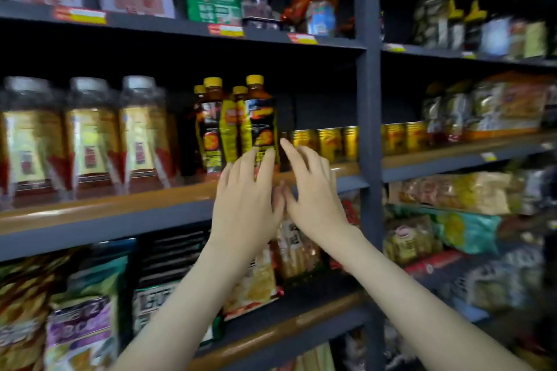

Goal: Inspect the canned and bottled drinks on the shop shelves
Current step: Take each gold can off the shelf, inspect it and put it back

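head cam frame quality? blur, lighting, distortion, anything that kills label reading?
Head view: motion blur throughout, worst at the left and right edges, where the clear-capped bottles smear; the yellow-capped bottles near centre are sharper, but label text stays unreadable. Lighting is dim, with black recesses above each shelf; the gold cans catch some glare. Wide-angle bowing bends the shelf edge. Left hand and right hand are evenly lit.
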Demonstrator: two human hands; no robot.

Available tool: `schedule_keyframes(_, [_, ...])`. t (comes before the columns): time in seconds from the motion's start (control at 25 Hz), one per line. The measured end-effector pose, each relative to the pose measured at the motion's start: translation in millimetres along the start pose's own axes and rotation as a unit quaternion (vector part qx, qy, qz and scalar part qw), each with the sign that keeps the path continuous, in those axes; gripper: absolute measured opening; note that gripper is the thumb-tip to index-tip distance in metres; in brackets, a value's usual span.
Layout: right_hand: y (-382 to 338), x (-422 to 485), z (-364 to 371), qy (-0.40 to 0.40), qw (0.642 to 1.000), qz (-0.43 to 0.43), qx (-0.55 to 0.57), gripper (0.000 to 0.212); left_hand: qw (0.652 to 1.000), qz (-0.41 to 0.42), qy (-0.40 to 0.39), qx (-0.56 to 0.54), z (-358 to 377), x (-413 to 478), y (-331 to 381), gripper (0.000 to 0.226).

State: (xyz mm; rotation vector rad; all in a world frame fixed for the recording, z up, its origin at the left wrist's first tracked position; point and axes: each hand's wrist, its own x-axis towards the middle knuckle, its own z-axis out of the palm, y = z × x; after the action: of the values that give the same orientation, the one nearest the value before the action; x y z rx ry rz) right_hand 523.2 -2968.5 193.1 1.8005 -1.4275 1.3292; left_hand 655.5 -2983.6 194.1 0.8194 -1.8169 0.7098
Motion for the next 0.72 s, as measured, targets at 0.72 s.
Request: schedule_keyframes(0.72, [214.9, -14.3, -54.7, 0.021, 1.000, -0.003, -0.002, 0.061, 0.997, 0.000, 0.031, 0.064, 152.2, 64.6, 148.9, 0.051])
